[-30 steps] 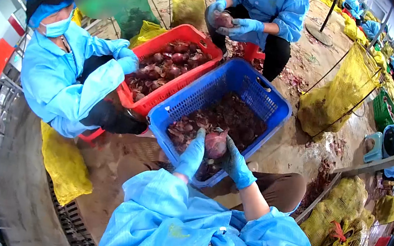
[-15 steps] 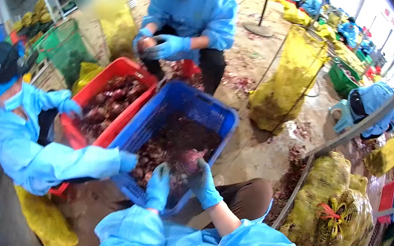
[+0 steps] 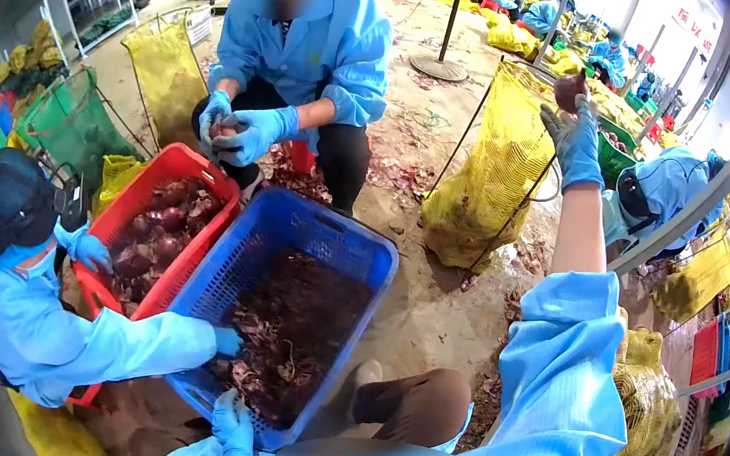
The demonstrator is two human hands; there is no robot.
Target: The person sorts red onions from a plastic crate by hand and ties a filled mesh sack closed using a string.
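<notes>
My right hand (image 3: 574, 145), in a blue glove, is stretched far out at the upper right. A red onion (image 3: 570, 90) is at its fingertips, above the mouth of a tall yellow mesh bag (image 3: 495, 167). The other fingers are partly spread. My left hand (image 3: 232, 429), also gloved, is at the near edge of a blue plastic crate (image 3: 382, 272). Its fingers are curled together, and what they hold, if anything, is hidden. Dark onion skins and roots (image 3: 292, 329) lie inside the crate.
At the left, a co-worker's hand (image 3: 227, 342) reaches into the blue crate. A red crate (image 3: 226, 200) of onions adjoins it. Another person's gloved hands (image 3: 253, 135) hold an onion opposite. Filled yellow sacks (image 3: 644, 403) and a metal rail (image 3: 689, 215) stand at the right.
My right hand has swung from over the blue crate up and right to the yellow bag, carrying the onion. My left hand has moved down and left to the crate's near edge.
</notes>
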